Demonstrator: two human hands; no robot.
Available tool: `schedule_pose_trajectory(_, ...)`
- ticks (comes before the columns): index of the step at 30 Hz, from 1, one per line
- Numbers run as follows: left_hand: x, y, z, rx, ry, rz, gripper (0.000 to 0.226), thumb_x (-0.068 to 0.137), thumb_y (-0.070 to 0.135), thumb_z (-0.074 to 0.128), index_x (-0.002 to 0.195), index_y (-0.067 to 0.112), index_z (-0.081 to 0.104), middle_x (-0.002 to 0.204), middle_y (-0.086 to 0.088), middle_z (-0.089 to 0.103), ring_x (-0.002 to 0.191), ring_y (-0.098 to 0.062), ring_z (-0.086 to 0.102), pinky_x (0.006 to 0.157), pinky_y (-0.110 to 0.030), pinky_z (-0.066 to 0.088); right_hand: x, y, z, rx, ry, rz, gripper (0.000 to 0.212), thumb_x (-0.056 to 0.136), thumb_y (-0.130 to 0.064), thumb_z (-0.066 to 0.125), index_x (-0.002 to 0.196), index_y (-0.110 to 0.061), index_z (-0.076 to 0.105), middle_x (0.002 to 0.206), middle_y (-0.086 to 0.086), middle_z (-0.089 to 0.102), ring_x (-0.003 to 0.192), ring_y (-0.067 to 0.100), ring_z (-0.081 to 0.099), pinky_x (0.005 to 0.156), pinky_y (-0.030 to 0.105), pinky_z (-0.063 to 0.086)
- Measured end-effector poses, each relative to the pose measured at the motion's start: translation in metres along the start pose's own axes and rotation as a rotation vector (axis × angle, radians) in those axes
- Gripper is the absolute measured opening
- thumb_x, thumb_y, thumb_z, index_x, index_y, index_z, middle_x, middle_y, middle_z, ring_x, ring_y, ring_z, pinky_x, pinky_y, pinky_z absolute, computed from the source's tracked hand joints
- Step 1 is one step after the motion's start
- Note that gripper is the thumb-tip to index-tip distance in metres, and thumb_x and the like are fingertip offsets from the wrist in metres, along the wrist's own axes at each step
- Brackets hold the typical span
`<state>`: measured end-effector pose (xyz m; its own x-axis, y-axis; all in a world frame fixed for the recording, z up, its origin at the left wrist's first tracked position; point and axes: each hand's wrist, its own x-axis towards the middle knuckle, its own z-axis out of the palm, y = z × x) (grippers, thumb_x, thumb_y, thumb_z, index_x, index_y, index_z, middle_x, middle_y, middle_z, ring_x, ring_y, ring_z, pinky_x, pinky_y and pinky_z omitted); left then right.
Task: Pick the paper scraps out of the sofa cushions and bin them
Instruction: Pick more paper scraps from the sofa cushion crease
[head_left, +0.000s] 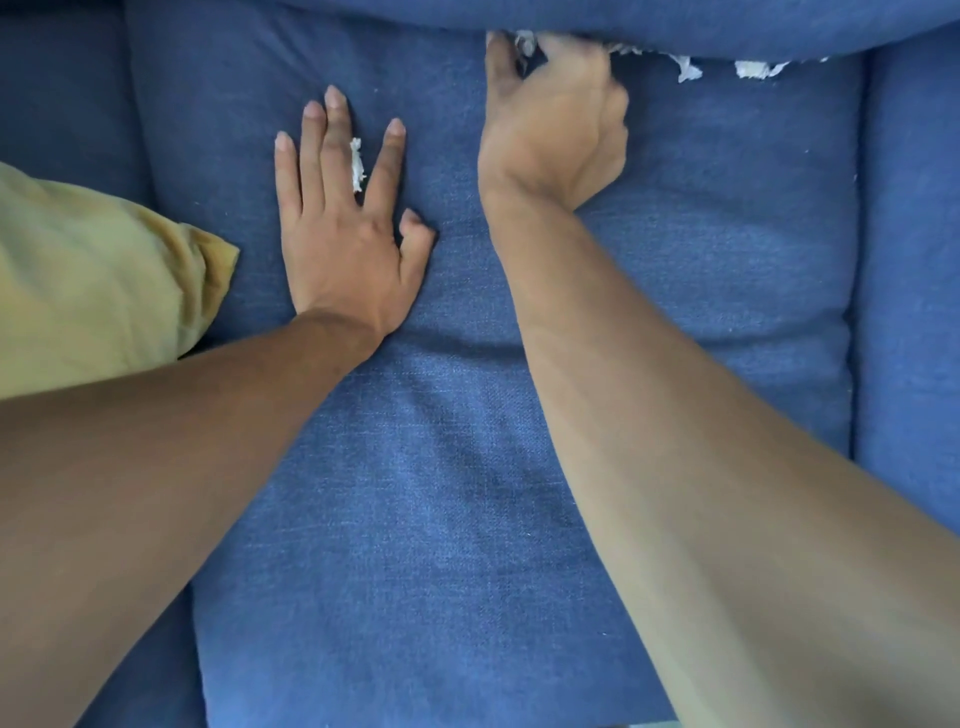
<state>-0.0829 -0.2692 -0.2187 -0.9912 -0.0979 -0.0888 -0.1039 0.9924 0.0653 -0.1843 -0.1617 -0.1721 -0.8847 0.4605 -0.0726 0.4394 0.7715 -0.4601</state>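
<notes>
My left hand (343, 228) lies flat, fingers spread, on the blue seat cushion (441, 467). A small white paper scrap (357, 165) shows between its middle and index fingers. My right hand (553, 111) reaches to the crease under the back cushion (675, 21), fingers curled around a white scrap (524, 42). More white scraps (688, 68) (756, 69) poke out of the same crease to the right of that hand.
A yellow cushion or cloth (98, 275) lies at the left on the sofa. A second blue seat cushion (909, 260) adjoins on the right, another at the far left (62, 93). No bin is in view.
</notes>
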Motion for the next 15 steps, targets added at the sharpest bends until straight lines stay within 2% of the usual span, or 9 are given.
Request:
schedule_pose_trajectory(4, -0.001, -0.001, 0.001, -0.023, 0.04, -0.002, 0.062, 0.096, 0.037, 0.028, 0.156, 0.02, 0.024, 0.161, -0.026, 0.013, 0.15, -0.039, 0.012, 0.123, -0.053, 0.007, -0.001, 0.007, 0.004, 0.104, 0.07, -0.04, 0.027, 0.085, -0.045, 0.065, 0.068, -0.028, 0.055, 0.08, -0.007, 0.069, 0.063, 0.011, 0.051, 0.051, 0.023, 0.035)
schedule_pose_trajectory(6, -0.001, -0.002, 0.002, -0.037, 0.057, -0.004, 0.061, 0.096, 0.037, 0.028, 0.155, 0.02, 0.025, 0.161, -0.025, 0.014, 0.15, -0.038, 0.013, 0.123, -0.052, 0.007, -0.003, 0.014, -0.002, 0.238, 0.116, -0.096, 0.02, 0.079, -0.035, 0.07, 0.067, -0.025, 0.058, 0.078, -0.004, 0.066, 0.063, 0.009, 0.047, 0.05, 0.019, 0.027)
schedule_pose_trajectory(8, -0.001, -0.002, 0.002, -0.047, 0.08, -0.004, 0.061, 0.097, 0.037, 0.028, 0.155, 0.02, 0.026, 0.161, -0.024, 0.015, 0.15, -0.038, 0.014, 0.123, -0.052, 0.007, -0.003, 0.025, -0.014, 0.366, 0.177, -0.2, 0.012, 0.074, -0.021, 0.071, 0.067, -0.018, 0.061, 0.076, 0.003, 0.064, 0.065, 0.009, 0.045, 0.055, 0.013, 0.032)
schedule_pose_trajectory(10, -0.001, -0.003, 0.001, -0.054, 0.101, -0.012, 0.061, 0.097, 0.038, 0.028, 0.155, 0.02, 0.027, 0.161, -0.023, 0.016, 0.15, -0.037, 0.015, 0.123, -0.052, 0.008, 0.0, 0.045, -0.028, 0.359, 0.229, -0.303, 0.001, 0.073, -0.012, 0.066, 0.073, -0.011, 0.066, 0.08, 0.007, 0.063, 0.07, 0.016, 0.053, 0.062, 0.011, 0.035)
schedule_pose_trajectory(13, -0.003, -0.003, 0.0, -0.064, 0.133, -0.034, 0.06, 0.098, 0.037, 0.028, 0.155, 0.019, 0.028, 0.161, -0.021, 0.019, 0.15, -0.035, 0.017, 0.124, -0.05, 0.009, 0.005, 0.089, -0.042, 0.135, 0.303, -0.369, 0.017, 0.078, -0.013, 0.056, 0.087, -0.012, 0.071, 0.093, 0.008, 0.065, 0.084, 0.028, 0.058, 0.073, 0.034, 0.048)
schedule_pose_trajectory(15, -0.003, -0.002, -0.002, -0.064, 0.171, -0.047, 0.059, 0.097, 0.036, 0.03, 0.154, 0.02, 0.03, 0.161, -0.019, 0.021, 0.15, -0.034, 0.02, 0.124, -0.048, 0.009, 0.001, 0.116, -0.039, 0.003, 0.254, -0.405, 0.03, 0.088, -0.021, 0.053, 0.11, -0.014, 0.072, 0.118, 0.01, 0.067, 0.109, 0.031, 0.06, 0.094, 0.042, 0.048)
